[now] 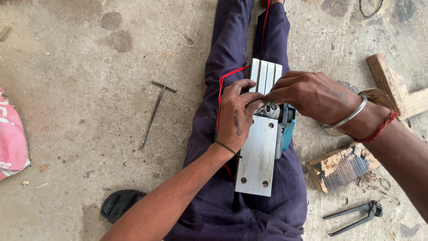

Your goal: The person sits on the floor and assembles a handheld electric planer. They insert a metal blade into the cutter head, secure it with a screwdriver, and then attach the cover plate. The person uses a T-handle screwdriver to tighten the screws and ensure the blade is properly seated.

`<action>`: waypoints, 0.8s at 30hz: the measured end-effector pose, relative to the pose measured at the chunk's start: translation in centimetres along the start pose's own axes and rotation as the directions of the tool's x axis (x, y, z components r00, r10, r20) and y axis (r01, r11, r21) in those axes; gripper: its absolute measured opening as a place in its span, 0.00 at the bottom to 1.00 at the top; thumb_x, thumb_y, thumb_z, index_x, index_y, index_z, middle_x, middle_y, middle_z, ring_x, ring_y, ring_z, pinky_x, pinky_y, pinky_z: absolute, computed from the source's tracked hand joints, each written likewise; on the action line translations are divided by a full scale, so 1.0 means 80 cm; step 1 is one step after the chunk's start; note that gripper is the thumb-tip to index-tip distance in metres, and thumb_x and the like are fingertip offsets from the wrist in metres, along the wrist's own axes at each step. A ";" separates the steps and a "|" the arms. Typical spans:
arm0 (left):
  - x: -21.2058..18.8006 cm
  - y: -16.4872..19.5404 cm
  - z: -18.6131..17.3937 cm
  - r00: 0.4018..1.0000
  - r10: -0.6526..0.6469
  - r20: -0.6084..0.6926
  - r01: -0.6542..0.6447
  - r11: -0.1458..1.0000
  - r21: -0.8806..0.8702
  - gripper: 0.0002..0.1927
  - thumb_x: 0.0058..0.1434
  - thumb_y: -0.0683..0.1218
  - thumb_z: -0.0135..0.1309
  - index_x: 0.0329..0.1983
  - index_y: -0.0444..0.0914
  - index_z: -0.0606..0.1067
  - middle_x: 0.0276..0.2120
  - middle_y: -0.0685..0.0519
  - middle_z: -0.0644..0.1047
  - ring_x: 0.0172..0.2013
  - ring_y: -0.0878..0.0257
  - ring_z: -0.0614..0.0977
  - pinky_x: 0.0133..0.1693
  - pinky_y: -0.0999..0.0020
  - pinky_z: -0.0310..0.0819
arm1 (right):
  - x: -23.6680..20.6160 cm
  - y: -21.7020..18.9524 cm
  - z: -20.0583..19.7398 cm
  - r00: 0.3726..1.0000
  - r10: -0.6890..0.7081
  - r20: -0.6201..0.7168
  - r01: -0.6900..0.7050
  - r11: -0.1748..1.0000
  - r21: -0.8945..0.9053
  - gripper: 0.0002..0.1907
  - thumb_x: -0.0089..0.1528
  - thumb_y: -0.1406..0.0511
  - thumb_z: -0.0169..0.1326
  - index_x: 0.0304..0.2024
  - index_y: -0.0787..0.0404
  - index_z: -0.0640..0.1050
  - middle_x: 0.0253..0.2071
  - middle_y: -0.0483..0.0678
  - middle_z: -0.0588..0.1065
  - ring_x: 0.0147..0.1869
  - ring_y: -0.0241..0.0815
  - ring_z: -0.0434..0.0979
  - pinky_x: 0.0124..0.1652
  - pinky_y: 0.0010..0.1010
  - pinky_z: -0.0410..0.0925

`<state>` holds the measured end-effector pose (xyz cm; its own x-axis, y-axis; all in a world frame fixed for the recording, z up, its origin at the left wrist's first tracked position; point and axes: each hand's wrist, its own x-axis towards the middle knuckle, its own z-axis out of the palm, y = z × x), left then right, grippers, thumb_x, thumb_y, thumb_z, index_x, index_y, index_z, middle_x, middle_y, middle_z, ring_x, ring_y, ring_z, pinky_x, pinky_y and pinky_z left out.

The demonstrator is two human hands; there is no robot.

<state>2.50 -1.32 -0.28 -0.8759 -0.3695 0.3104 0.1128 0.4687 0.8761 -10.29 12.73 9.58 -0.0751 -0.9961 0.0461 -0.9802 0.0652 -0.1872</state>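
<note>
An electric hand planer lies upside down across my lap, its flat silver sole facing up and its teal body showing at the right side. My left hand rests on the planer's left side, fingers curled toward the cutter drum gap in the middle. My right hand reaches in from the right, fingertips pinching at something small and metallic at the drum; the part itself is mostly hidden. A red cord runs along my left leg.
A metal T-handle wrench lies on the concrete floor to the left. At the right are wooden blocks, a wooden piece, wood shavings and a pair of pincers. A black sandal and a pink sack lie on the left.
</note>
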 end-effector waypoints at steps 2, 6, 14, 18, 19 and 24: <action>0.001 -0.002 -0.001 1.000 0.006 0.005 -0.006 1.000 -0.003 0.10 0.61 0.46 0.61 0.42 0.38 0.84 0.53 0.48 0.78 0.55 0.53 0.77 0.56 0.59 0.72 | 0.004 -0.002 -0.005 0.996 0.069 0.053 -0.071 0.996 0.046 0.18 0.59 0.72 0.51 0.49 0.56 0.83 0.43 0.50 0.83 0.44 0.48 0.84 0.42 0.34 0.78; 0.002 -0.003 -0.002 1.000 0.008 0.020 -0.007 0.999 -0.054 0.17 0.59 0.50 0.66 0.48 0.37 0.82 0.52 0.48 0.77 0.54 0.53 0.76 0.58 0.57 0.70 | 0.021 -0.013 -0.015 0.813 0.458 0.360 -0.518 0.851 0.086 0.17 0.66 0.60 0.51 0.55 0.56 0.78 0.30 0.52 0.83 0.29 0.45 0.86 0.31 0.35 0.78; 0.005 0.004 0.002 0.998 0.045 0.039 -0.048 0.995 0.088 0.13 0.59 0.52 0.64 0.42 0.42 0.85 0.51 0.51 0.76 0.54 0.54 0.74 0.58 0.58 0.68 | 0.038 -0.039 -0.025 0.643 0.636 0.427 -0.743 0.652 0.148 0.19 0.72 0.56 0.46 0.58 0.60 0.73 0.24 0.51 0.82 0.25 0.43 0.86 0.25 0.31 0.76; 0.003 0.002 0.004 0.997 0.067 0.030 -0.070 0.992 0.108 0.12 0.61 0.50 0.64 0.44 0.39 0.84 0.53 0.50 0.76 0.55 0.53 0.73 0.58 0.57 0.67 | 0.017 -0.032 -0.027 0.960 0.279 -0.007 -0.279 0.960 -0.006 0.16 0.70 0.66 0.43 0.58 0.61 0.75 0.38 0.57 0.81 0.30 0.47 0.82 0.26 0.28 0.74; 0.002 0.002 0.005 0.997 0.067 0.028 -0.070 0.990 0.125 0.12 0.61 0.49 0.63 0.45 0.40 0.84 0.53 0.50 0.76 0.55 0.53 0.73 0.58 0.58 0.67 | 0.012 -0.029 -0.025 0.979 0.041 -0.198 -0.049 0.998 -0.038 0.15 0.69 0.70 0.43 0.53 0.64 0.78 0.43 0.62 0.81 0.32 0.50 0.81 0.26 0.27 0.74; 0.002 0.003 0.008 0.994 0.106 0.021 -0.108 0.986 0.127 0.11 0.61 0.49 0.62 0.45 0.42 0.85 0.53 0.53 0.77 0.57 0.53 0.73 0.59 0.58 0.66 | 0.002 -0.021 -0.005 0.839 0.487 0.245 -0.463 0.873 -0.152 0.18 0.68 0.54 0.50 0.38 0.59 0.83 0.24 0.46 0.80 0.22 0.40 0.80 0.23 0.29 0.70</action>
<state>2.08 -0.76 -0.28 -0.8686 -0.3010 0.3936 0.1460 0.6035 0.7839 -8.74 12.50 10.31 -0.4951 -0.8180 -0.2928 -0.8492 0.5268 -0.0360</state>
